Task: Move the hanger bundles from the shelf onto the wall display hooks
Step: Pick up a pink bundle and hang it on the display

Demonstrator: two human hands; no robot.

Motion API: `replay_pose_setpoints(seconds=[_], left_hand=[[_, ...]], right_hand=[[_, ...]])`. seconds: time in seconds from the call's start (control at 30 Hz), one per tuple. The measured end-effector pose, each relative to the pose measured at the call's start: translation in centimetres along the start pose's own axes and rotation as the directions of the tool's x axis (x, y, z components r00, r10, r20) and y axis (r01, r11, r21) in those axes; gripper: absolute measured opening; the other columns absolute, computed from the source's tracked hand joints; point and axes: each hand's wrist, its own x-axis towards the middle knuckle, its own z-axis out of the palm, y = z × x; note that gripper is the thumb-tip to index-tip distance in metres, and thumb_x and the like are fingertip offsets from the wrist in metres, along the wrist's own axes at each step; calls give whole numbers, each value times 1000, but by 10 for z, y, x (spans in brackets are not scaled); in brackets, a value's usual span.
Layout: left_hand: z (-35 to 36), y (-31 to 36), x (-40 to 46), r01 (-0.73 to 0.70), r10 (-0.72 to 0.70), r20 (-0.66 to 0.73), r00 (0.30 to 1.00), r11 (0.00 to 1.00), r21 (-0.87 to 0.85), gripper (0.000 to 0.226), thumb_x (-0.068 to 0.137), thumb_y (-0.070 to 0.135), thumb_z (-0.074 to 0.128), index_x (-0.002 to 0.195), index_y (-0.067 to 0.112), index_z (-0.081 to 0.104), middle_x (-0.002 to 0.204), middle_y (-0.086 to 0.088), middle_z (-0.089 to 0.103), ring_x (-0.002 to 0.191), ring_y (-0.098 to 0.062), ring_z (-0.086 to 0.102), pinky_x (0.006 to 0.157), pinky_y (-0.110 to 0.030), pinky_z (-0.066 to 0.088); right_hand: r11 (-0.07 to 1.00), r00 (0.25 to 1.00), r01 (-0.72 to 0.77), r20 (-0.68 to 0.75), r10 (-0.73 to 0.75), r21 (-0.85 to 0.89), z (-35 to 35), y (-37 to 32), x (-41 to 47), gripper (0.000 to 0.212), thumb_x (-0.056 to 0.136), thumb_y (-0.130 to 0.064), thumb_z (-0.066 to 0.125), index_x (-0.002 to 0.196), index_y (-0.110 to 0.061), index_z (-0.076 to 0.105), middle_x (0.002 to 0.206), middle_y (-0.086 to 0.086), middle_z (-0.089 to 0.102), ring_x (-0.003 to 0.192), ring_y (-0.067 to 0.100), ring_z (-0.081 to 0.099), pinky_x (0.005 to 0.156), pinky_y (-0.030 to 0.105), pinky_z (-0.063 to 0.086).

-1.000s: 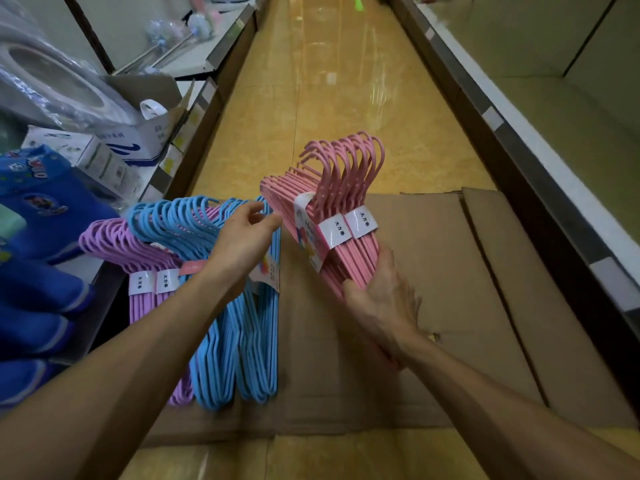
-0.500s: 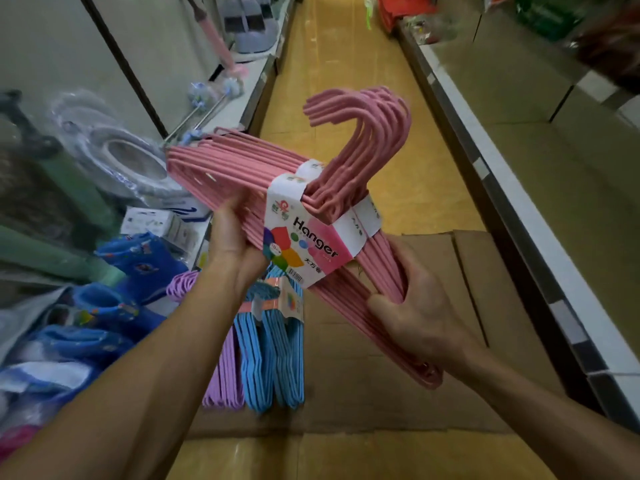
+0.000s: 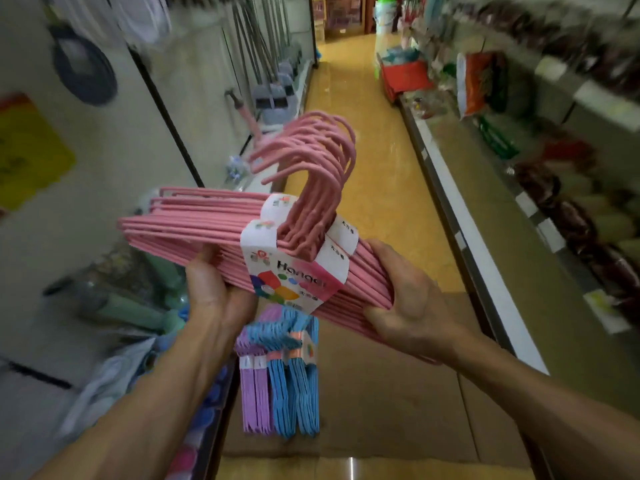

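Observation:
A pink hanger bundle [image 3: 194, 233], banded with white paper labels, is held up at chest height with its hooks pointing up. My left hand [image 3: 211, 289] grips its left arm from below. My right hand [image 3: 405, 299] clasps its right arm. Below them, a blue hanger bundle [image 3: 294, 382] and a purple hanger bundle [image 3: 252, 393] lie on flattened cardboard [image 3: 381, 393] on the floor, beside the left shelf. The left wall panel [image 3: 138, 140] stands beyond the pink bundle; no display hooks are clear in the blur.
A shop aisle with a yellow tiled floor [image 3: 363, 109] runs ahead. Mops and brooms [image 3: 270, 81] hang along the left wall. The right shelving [image 3: 519, 174] carries packaged goods. Bagged items fill the lower left shelf [image 3: 131, 306].
Both hands have lifted the pink bundle up from the cardboard and levelled it. My left hand left the blue bundle to take the pink one. The view has tilted up along the aisle.

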Motion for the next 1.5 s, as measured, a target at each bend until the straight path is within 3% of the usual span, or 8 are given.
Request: replay_pose_setpoints(seconds=[0.1,0.33,0.57,0.67,0.77,0.9,1.13,1.5], left_hand=[[58,59,-44,-58,58,29,998,998,1,29,101,22,46,115,11,68,122,-11,70,109,-26,68,98,-43,52],[192,203,-134,-96,98,109,989,995,-19,42,97,19,48,136,8,59,132,-17,65,123,-33,61,109,-48,44],[295,299,-222,-182,188,136,973,982,-54,24,102,15,39,106,10,63,101,-14,74,84,-25,75,71,-37,60],[319,319,-259,-245,243,157,957,970,-7,19,101,11,41,107,7,58,118,-18,66,109,-28,67,102,-46,51],[333,330,-295,-315,304,140,942,947,63,13,98,8,48,98,6,61,98,-17,69,100,-28,66,106,-50,47],[347,344,-338,-322,313,96,945,942,93,16,96,12,51,111,8,57,117,-19,64,110,-28,61,87,-41,50],[360,361,-407,-436,435,37,900,899,43,7,98,7,46,98,11,51,80,-9,66,77,-21,62,81,-38,53],[288,369,-515,-720,794,-258,550,608,335,9,100,7,49,92,11,51,72,-5,61,65,-18,69,54,-28,56]], right_hand=[[999,999,34,7,-35,22,-54,-63,11,83,84,-30,66,154,-24,22,131,-3,50,110,12,56,87,36,56],[984,985,153,-94,-145,88,-174,-213,40,72,77,-42,54,145,-35,33,113,-14,55,98,5,57,76,32,56],[967,953,234,-222,-208,100,-273,-334,47,63,73,-45,44,135,-36,46,101,-19,54,91,-5,53,70,16,40],[968,933,230,-304,-192,96,-304,-366,41,31,77,-36,46,107,-45,50,87,-15,54,80,-3,52,65,22,37],[968,918,243,-338,-208,64,-325,-383,31,23,89,-23,53,97,-44,50,85,-12,57,77,1,53,64,26,39],[961,927,270,-285,-244,56,-346,-405,22,22,95,-17,56,110,-32,60,92,-5,63,81,9,59,63,21,40],[929,916,367,-188,-355,34,-374,-454,17,43,97,-14,57,139,-16,54,104,1,66,79,0,56,59,4,40],[781,793,609,-133,-595,140,-309,-509,-18,41,87,5,59,125,-9,63,91,0,75,89,23,67,63,11,33]])
